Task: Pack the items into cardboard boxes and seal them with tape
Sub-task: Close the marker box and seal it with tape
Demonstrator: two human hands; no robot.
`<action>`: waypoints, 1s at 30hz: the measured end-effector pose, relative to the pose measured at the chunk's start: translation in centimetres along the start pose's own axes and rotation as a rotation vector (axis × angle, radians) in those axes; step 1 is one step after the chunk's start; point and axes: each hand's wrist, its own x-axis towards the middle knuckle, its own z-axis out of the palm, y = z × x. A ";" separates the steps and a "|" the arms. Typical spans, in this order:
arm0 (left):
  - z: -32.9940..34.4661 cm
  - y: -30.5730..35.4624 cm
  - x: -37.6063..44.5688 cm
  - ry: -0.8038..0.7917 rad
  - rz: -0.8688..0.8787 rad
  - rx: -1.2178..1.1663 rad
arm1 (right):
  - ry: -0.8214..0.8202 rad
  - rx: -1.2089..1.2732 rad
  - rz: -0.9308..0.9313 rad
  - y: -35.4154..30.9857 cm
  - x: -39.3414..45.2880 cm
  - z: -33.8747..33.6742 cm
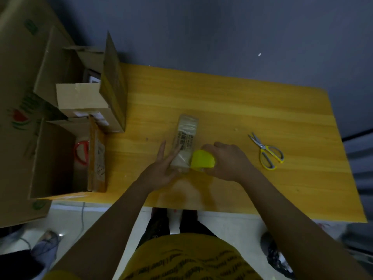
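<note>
A small brown cardboard box (186, 136) with a printed label and clear tape over it lies on the yellow wooden table (232, 110). My left hand (163, 168) lies with straight fingers against the box's left side. My right hand (228, 161) grips a yellow tape dispenser (202, 160) at the box's near right end, touching it.
Yellow-handled scissors (266, 152) lie to the right. Open cardboard boxes stand at the table's left: one (96, 93) with raised flaps, a nearer one (60, 158) holding a red-rimmed object (81, 152). A large printed carton (18, 81) stands behind them.
</note>
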 end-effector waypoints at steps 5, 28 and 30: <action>-2.6 0.9 1.7 0.023 0.069 0.466 | -0.026 -0.022 0.004 -1.2 0.7 -0.3; -3.8 -0.1 4.3 -0.136 0.214 0.749 | -0.259 -0.331 0.295 1.6 1.1 0.6; -4.1 -0.6 4.0 -0.115 0.204 0.716 | -0.306 -0.292 0.301 1.3 1.6 1.3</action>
